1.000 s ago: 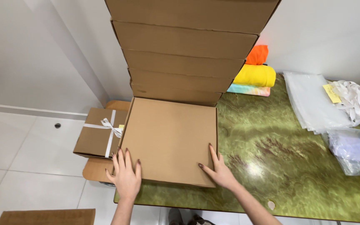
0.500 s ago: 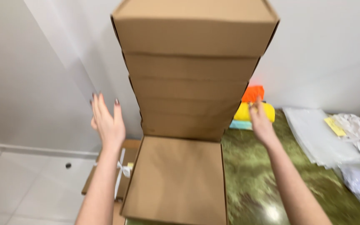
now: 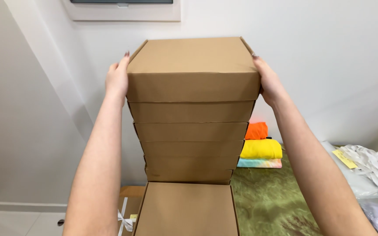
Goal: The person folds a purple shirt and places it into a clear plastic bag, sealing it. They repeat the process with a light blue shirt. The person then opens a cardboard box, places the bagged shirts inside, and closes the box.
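L hand [image 3: 117, 80] & R hand [image 3: 270, 83] now clamp top box [image 3: 192, 70] sides, earlier spread apart, stack [image 3: 190, 144] below

Bright, even light all round; soft shadow beside the stacked cardboard boxes [image 3: 191, 126], faint sheen on the green surface [image 3: 272, 201], everything sharp.

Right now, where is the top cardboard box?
In the head view, the top cardboard box sits centre frame atop the stack of boxes, gripped between the left hand and right hand.

Stack [image 3: 191, 131] hides wall behind, front box [image 3: 187, 209] cut by btm edge, ribboned box [image 3: 125, 214] mostly hidden
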